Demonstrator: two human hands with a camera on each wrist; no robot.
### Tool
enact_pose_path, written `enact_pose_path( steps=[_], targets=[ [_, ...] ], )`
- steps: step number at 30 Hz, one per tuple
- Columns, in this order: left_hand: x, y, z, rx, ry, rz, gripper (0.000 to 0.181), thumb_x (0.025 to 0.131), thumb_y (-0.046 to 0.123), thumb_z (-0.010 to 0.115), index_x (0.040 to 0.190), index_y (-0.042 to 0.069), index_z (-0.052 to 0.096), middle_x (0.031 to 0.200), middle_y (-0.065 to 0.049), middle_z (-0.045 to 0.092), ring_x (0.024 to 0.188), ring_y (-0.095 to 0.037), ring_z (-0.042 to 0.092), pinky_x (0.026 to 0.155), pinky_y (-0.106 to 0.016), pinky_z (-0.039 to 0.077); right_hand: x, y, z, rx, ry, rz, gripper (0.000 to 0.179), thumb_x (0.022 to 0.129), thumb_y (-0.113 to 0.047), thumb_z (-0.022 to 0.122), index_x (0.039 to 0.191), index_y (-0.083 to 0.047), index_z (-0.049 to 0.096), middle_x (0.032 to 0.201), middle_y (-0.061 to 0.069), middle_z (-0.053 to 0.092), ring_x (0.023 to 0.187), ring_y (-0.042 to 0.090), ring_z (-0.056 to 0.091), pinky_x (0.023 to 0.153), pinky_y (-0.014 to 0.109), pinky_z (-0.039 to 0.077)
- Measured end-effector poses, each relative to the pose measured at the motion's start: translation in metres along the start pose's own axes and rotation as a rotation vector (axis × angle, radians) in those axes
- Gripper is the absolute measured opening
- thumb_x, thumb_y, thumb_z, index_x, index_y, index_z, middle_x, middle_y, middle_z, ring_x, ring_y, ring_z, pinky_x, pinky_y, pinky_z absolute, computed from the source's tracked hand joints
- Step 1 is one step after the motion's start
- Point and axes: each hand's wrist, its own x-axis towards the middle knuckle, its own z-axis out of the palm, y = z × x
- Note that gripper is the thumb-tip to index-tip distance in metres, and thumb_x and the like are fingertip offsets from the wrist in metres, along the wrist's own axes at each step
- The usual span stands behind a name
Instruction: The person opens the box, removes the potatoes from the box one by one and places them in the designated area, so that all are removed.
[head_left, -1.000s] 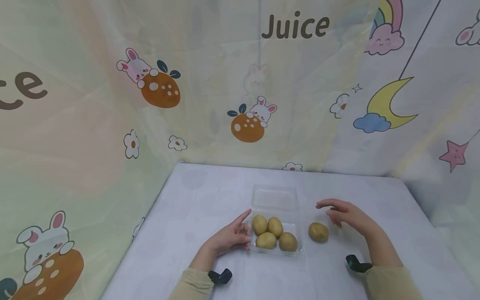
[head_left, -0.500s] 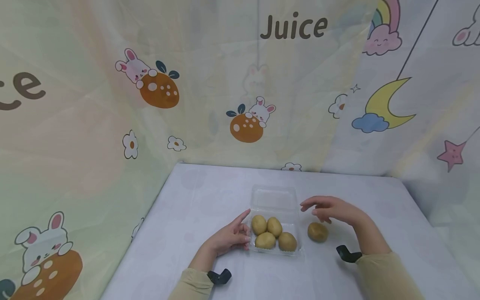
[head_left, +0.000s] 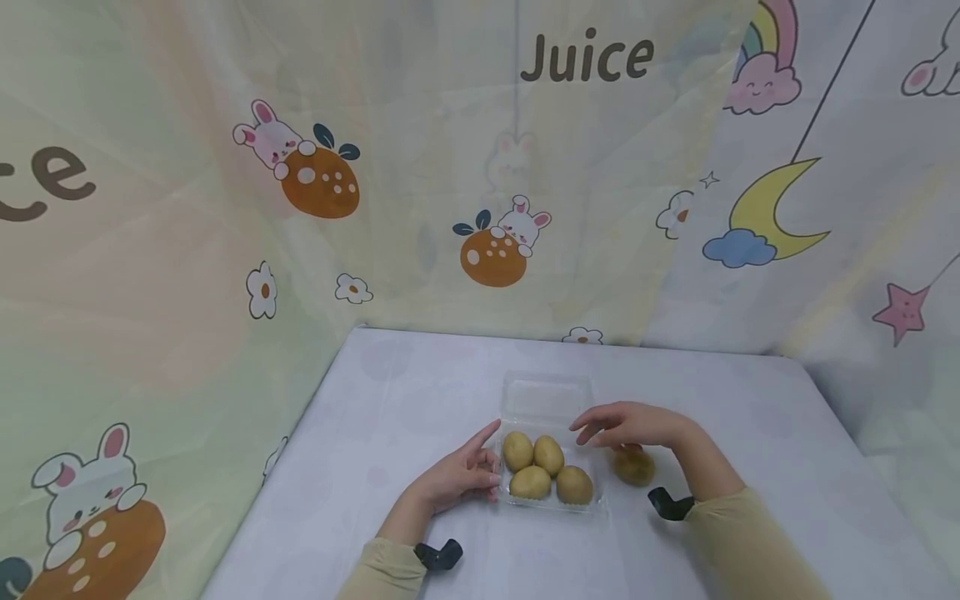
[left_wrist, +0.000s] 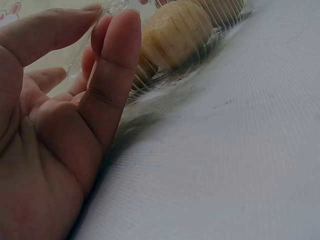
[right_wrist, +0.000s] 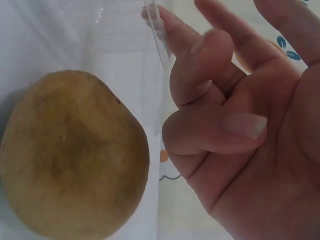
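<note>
A clear plastic clamshell box [head_left: 547, 505] lies with its lid open on the table, holding several potatoes [head_left: 530, 482]. My left hand [head_left: 457, 479] is at the box's left side; thumb and a finger pinch its rim in the left wrist view, the index finger stretched along the edge. Over the box's right edge hovers my right hand [head_left: 633, 425], fingers loosely bent and holding nothing. In the right wrist view its fingertips are close to a clear plastic edge [right_wrist: 157, 37]; touching cannot be told. Just below this hand, a loose potato [head_left: 634, 468] rests on the table, partly covered.
The raised clear lid [head_left: 547, 396] leans away behind the box. A pale cloth covers the table [head_left: 420, 375], and printed curtains [head_left: 420, 167] stand behind it and at the sides. Black wrist-worn pieces [head_left: 441, 555] show at both sleeves.
My right hand has moved left and slightly down, past the loose potato to the box's right edge. My left hand, the box and the potatoes have stayed in place.
</note>
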Motion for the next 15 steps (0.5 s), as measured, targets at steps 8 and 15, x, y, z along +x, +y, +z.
enact_pose_path(
  steps=[8,15],
  targets=[
    [0.0,0.0,0.0,0.003,0.005,0.001,0.097,0.089,0.002,0.068,0.159,0.037,0.011,0.098,0.001,0.053,0.076,-0.015,0.064,0.075,-0.033,0.059,0.011,-0.015,0.006,-0.005,-0.014,0.086,0.04,0.096,-0.028,0.063,0.135,-0.018,0.059,0.12,0.005,0.07,0.048,0.015,0.039,0.046,0.025,0.037],
    [0.0,0.0,0.0,-0.009,-0.003,-0.001,0.098,0.087,0.005,0.071,0.158,0.038,0.012,0.098,0.001,0.053,0.077,-0.016,0.064,0.075,-0.033,0.059,0.018,-0.029,0.013,-0.013,-0.055,0.155,0.044,0.095,-0.032,0.065,0.137,-0.023,0.057,0.093,0.012,0.071,0.042,0.012,0.041,0.04,0.023,0.038]
  ],
)
